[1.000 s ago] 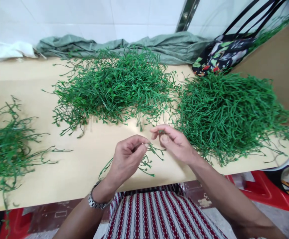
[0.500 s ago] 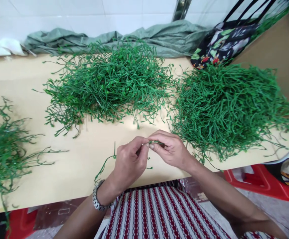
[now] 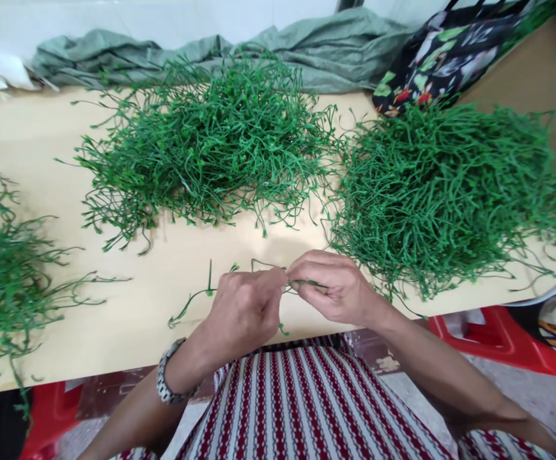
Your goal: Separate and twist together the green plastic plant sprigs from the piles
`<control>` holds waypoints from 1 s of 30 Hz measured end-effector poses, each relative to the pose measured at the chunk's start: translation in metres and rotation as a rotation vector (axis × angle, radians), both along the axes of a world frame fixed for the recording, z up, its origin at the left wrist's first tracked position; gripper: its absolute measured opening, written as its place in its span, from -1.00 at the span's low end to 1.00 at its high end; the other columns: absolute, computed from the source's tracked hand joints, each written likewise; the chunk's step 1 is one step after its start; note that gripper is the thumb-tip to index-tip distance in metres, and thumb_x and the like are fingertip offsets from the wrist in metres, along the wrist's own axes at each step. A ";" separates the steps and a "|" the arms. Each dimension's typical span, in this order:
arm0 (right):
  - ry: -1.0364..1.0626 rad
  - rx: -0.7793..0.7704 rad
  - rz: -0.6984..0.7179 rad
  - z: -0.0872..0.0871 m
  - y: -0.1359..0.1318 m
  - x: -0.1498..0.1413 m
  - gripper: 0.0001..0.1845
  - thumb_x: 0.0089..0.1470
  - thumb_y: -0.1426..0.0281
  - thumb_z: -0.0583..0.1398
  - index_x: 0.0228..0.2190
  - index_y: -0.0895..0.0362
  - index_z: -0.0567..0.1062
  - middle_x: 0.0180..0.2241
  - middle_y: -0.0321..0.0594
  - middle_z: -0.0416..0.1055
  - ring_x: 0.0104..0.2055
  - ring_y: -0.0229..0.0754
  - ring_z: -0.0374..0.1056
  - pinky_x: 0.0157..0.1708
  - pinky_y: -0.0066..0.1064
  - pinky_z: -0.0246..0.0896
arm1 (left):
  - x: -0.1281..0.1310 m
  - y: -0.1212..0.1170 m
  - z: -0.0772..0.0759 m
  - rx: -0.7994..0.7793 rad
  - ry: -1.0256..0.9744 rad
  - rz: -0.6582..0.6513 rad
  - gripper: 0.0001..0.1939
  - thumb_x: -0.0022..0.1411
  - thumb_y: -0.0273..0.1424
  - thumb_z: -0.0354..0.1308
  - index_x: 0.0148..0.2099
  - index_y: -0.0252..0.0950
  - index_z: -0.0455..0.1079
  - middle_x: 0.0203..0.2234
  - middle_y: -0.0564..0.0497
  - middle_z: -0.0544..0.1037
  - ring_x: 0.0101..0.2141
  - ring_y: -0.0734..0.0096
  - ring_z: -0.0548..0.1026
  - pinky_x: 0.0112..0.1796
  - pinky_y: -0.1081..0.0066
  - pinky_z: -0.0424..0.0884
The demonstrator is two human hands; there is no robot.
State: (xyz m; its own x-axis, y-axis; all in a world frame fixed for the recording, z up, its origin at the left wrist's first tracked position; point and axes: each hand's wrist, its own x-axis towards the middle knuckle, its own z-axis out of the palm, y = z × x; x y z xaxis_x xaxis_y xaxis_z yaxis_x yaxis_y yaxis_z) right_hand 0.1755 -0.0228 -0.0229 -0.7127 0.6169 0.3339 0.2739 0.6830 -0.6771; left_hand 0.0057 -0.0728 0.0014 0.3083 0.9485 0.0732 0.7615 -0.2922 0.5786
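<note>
At the table's front edge my two hands meet, fingertips nearly touching. My left hand (image 3: 244,308), knuckles up, is closed in a pinch on a thin green plastic-looking plant stem; its fingers partly cover the grip. My right hand (image 3: 335,289) pinches green stem (image 3: 312,283) pieces between thumb and fingers. Thin stem ends poke out above and below the fingers. Beside my left hand lies a loose branched stem (image 3: 189,303) on the table. Behind my hands spreads a tangled pile of green stems (image 3: 211,147), and a denser stem pile (image 3: 445,198) sits to the right.
Another heap of stems (image 3: 4,294) lies at the left, some hanging over the table (image 3: 115,345) edge. Along the wall runs a crumpled green cloth (image 3: 335,51). A floral bag (image 3: 445,64) and a cardboard box (image 3: 537,83) stand back right. Red stools (image 3: 493,345) are below.
My left hand has turned knuckles up and shifted slightly left. More thin stem shows between and above the fingertips. The camera view has tilted down a little.
</note>
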 end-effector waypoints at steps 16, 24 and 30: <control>-0.226 0.234 -0.224 -0.011 -0.010 -0.006 -0.83 -0.06 0.53 0.05 -0.58 0.17 0.40 -0.51 -0.20 0.38 -0.43 -0.23 0.22 -0.38 -0.39 0.15 | 0.007 -0.001 -0.012 0.054 0.087 0.036 -0.84 0.02 -0.58 -0.08 -0.57 -0.32 0.19 -0.77 0.15 0.11 -0.70 0.58 0.08 -0.61 0.48 -0.05; -0.070 0.062 -0.218 -0.006 -0.015 -0.010 -0.82 -0.11 0.59 0.04 -0.54 0.21 0.43 -0.56 -0.23 0.38 -0.48 -0.28 0.20 -0.43 -0.44 0.12 | -0.002 -0.003 -0.011 -0.125 -0.254 0.048 -0.80 0.10 -0.59 -0.08 -0.52 -0.37 0.28 -0.75 0.18 0.10 -0.68 0.64 0.08 -0.60 0.55 0.01; -0.121 0.130 -0.053 0.003 -0.015 -0.005 -0.81 -0.05 0.56 0.04 -0.55 0.22 0.43 -0.57 -0.22 0.34 -0.48 -0.27 0.16 -0.43 -0.41 0.09 | -0.015 0.000 -0.006 -0.154 -0.177 -0.015 -0.78 0.13 -0.55 -0.08 -0.53 -0.38 0.29 -0.73 0.16 0.11 -0.66 0.63 0.08 -0.58 0.54 0.01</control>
